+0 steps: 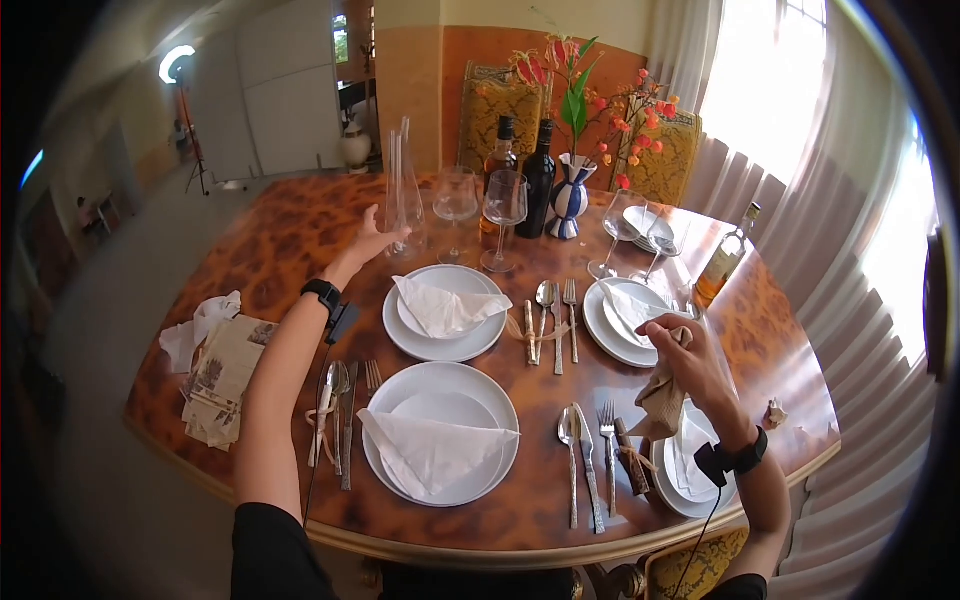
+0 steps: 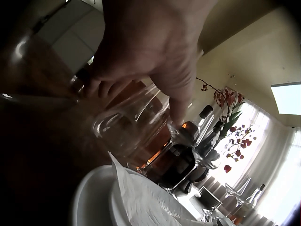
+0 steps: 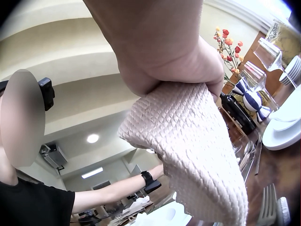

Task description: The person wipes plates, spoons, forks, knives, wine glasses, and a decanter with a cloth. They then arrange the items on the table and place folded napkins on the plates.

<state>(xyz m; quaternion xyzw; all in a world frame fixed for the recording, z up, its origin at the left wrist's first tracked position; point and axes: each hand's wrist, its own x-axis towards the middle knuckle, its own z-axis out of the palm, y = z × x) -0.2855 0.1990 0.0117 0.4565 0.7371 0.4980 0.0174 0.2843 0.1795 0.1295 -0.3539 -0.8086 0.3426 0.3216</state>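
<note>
My left hand point(image 1: 374, 240) is at the lower part of a clear glass decanter point(image 1: 408, 205), its fingers and thumb spread to either side of the glass. In the left wrist view the thumb point(image 2: 178, 110) points down past the decanter point(image 2: 129, 120), and the other fingers are partly in shadow. My right hand point(image 1: 695, 365) grips a beige textured cloth point(image 1: 662, 402), which hangs down over the table's right side. The cloth point(image 3: 188, 141) fills the middle of the right wrist view, bunched at the top where the palm hides it.
Plates with folded white napkins point(image 1: 435, 450) and cutlery sets point(image 1: 585, 465) stand across the table point(image 1: 300, 240). Wine glasses point(image 1: 505, 200), dark bottles point(image 1: 540, 185) and a striped vase point(image 1: 572, 200) of flowers rise beside the decanter. Old papers point(image 1: 225, 380) lie at left; a clear bottle point(image 1: 725, 260) stands at right.
</note>
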